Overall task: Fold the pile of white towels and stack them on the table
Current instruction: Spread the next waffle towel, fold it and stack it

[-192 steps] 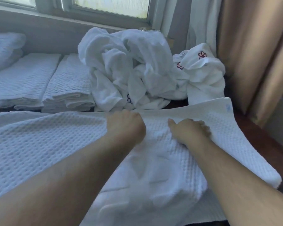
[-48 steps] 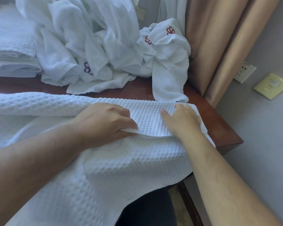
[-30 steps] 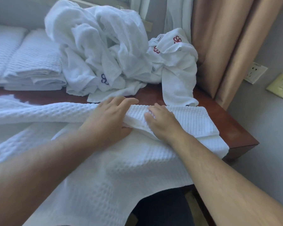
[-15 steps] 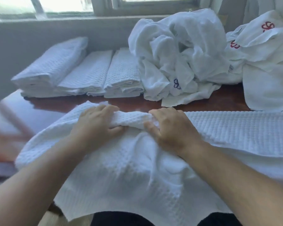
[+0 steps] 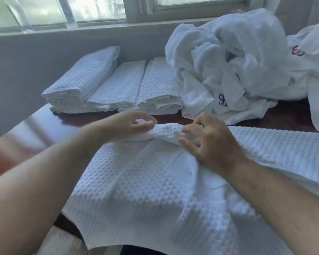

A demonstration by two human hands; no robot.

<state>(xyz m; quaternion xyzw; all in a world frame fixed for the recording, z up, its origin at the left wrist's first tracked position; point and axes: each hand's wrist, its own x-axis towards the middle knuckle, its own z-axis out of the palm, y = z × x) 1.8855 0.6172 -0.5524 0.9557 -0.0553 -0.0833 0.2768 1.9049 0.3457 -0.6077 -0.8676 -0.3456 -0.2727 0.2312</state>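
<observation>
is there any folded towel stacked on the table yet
Yes, folded towels sit in a row on the table under the window, left of the unfolded pile.

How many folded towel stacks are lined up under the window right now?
3. The left stack sits nearest the table's left end, the middle stack beside it, the right stack next to the unfolded pile. That pile could hide more.

One head view, close above the table (image 5: 50, 124), forward-down toward the window (image 5: 92, 10)
</observation>
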